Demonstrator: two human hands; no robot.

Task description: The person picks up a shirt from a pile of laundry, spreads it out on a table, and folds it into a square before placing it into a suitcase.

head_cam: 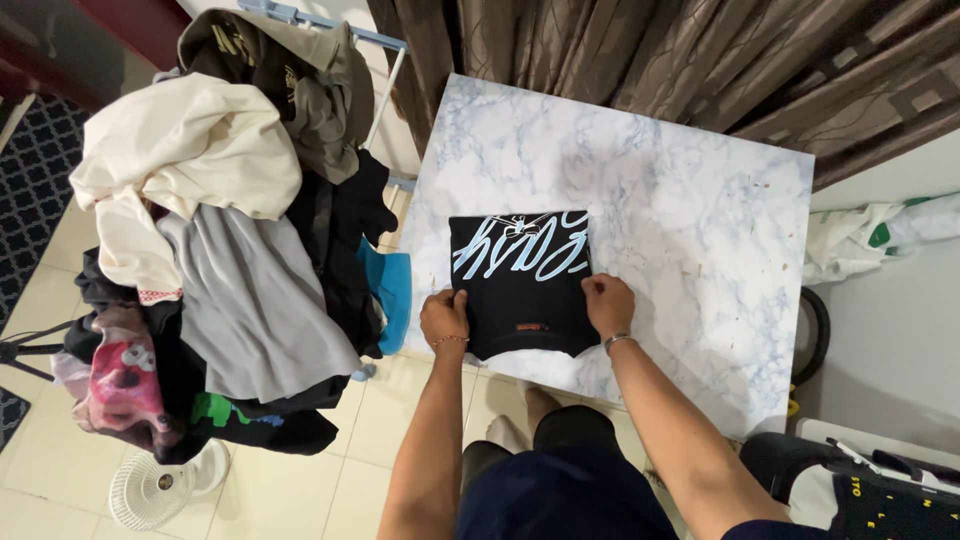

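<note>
A folded black shirt [520,280] with light blue script lies flat near the front edge of the white marble-patterned table [690,200]. My left hand [445,318] grips the shirt's near left edge, fingers curled on the fabric. At the near right edge my right hand [608,303] pinches the cloth in the same way. A bracelet sits on each wrist.
A drying rack [300,20] piled with clothes [220,250] stands left of the table. A small white fan [160,488] sits on the tiled floor below it. Brown curtains [650,50] hang behind the table. A white bag [870,240] and dark items lie to the right.
</note>
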